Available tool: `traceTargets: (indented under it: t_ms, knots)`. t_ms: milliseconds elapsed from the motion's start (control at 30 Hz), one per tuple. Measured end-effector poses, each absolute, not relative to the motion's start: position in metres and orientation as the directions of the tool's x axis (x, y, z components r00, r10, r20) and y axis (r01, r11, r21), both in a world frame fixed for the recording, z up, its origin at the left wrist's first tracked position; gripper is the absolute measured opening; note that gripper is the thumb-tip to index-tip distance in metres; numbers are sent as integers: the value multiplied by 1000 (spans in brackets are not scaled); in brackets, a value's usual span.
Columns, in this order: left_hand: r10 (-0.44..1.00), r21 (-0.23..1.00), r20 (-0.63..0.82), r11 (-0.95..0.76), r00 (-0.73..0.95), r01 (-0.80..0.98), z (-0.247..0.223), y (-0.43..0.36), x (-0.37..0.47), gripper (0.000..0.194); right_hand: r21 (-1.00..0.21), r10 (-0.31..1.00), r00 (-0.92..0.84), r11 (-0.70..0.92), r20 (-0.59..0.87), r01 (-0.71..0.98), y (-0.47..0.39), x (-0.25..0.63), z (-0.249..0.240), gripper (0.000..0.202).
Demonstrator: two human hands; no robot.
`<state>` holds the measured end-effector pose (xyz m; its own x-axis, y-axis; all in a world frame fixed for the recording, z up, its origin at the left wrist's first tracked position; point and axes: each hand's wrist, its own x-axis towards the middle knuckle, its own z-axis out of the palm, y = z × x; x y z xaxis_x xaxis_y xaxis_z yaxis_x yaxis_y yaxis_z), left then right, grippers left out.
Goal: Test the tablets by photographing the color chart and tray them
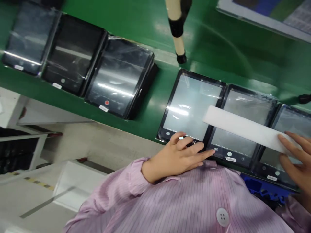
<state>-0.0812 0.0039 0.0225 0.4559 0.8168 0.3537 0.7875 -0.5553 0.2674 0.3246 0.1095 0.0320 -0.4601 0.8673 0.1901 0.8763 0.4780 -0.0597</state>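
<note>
My left hand rests with its fingers apart on the lower edge of a lit tablet, one fingertip reaching the middle tablet. At the right edge of the view, my right hand has its fingers on the end of a long white strip. The strip lies slantwise over the middle tablet, from the lit tablet to the right tablet. Part of my right hand is cut off by the frame.
Three stacks of dark tablets in clear film stand at the left, the nearest one beside a green tabletop gap. A beige and black pole rises behind the lit tablet. A blue basket sits under the table edge.
</note>
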Motion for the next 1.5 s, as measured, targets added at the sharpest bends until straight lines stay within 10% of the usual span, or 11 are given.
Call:
traceTargets:
  t_ms: [600, 1133, 1500]
  knots:
    - [679, 157, 335, -724, 653, 672, 34, 25, -18, 34, -116, 792, -544, 590, 275, 799, 104, 346, 29, 44]
    - [545, 204, 176, -835, 820, 511, 29, 53, 98, 39, -164, 952, -37, 90, 305, 982, 13, 469, 16, 41]
    - [570, 203, 310, -821, 761, 533, 38, 40, 71, 32, -150, 941, -4, 59, 340, 987, -7, 482, 2, 38]
